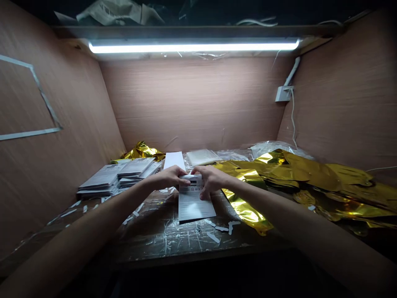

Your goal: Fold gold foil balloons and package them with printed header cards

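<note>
A white printed booklet (193, 203) with small black marks and text lies under both hands, its lower end resting on the scratched table (161, 242). My left hand (169, 177) pinches its upper left edge, and my right hand (211, 181) grips its upper right edge. Just beyond them stands a plain white sheet (174, 160). To the left lie stacks of similar booklets (114, 178). Gold foil sheets (310, 178) spread to the right, with one strip (246, 211) close to my right forearm. Small white paper strips (217, 227) lie near the booklet.
Pinkish wood-grain walls (192, 103) enclose the table on three sides. A bright tube light (194, 46) runs across the top. Clear plastic bags (200, 157) and crumpled gold foil (142, 151) lie at the back. A white wall box (283, 94) trails cable.
</note>
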`<act>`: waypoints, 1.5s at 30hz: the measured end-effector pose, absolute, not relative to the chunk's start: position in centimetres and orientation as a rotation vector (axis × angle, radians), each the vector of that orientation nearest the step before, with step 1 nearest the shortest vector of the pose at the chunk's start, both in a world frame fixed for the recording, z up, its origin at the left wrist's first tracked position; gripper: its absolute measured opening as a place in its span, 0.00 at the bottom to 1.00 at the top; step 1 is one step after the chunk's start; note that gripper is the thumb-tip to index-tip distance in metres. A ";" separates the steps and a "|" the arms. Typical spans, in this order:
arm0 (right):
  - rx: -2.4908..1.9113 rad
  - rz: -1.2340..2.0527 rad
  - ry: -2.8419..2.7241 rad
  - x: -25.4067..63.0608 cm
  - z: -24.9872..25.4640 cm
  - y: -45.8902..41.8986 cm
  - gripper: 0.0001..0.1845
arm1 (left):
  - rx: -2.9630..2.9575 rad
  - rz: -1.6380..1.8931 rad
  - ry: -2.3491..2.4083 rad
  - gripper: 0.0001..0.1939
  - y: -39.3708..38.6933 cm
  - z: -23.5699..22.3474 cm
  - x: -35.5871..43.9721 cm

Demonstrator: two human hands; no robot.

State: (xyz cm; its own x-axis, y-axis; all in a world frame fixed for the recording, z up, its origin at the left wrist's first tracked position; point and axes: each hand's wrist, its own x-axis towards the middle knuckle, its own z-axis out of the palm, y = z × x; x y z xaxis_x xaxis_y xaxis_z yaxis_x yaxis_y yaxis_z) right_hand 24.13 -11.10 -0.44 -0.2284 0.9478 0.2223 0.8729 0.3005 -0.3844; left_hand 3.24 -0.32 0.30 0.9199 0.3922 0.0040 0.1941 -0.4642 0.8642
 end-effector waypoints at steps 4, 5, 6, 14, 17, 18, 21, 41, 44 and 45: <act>-1.375 0.631 -1.633 25.3 -1.2 -10.5 0.43 | 1.743 0.577 0.500 0.17 -0.1 -0.6 2.3; -1.293 0.769 -1.530 25.4 -1.5 -10.6 0.38 | 1.652 0.674 0.513 0.18 -0.1 -0.7 2.4; -1.220 0.901 -1.464 25.5 -1.9 -10.7 0.34 | 1.556 0.767 0.518 0.18 -0.1 -0.8 2.5; -1.006 0.961 -1.117 24.3 -4.2 -11.4 0.26 | 1.065 1.206 0.466 0.15 -0.8 -2.1 4.3; -0.978 0.987 -1.147 24.0 -4.2 -11.3 0.26 | 1.004 1.265 0.479 0.14 -1.1 -2.5 4.7; -0.992 0.998 -1.181 24.0 -4.2 -11.3 0.25 | 0.997 1.265 0.477 0.14 -1.3 -2.6 4.7; -1.051 0.935 -1.254 24.2 -3.9 -11.4 0.23 | 1.076 1.164 0.439 0.15 -1.7 -2.1 4.1; -1.078 0.899 -1.394 25.9 -3.6 -12.3 0.25 | 1.616 1.008 0.505 0.06 -3.1 0.0 2.0; -1.039 0.916 -1.428 26.2 -3.8 -12.0 0.23 | 1.714 1.000 0.590 0.05 -2.9 -0.1 2.0; -1.037 0.924 -1.437 26.4 -3.9 -11.9 0.23 | 1.758 1.018 0.611 0.06 -2.8 -0.1 2.0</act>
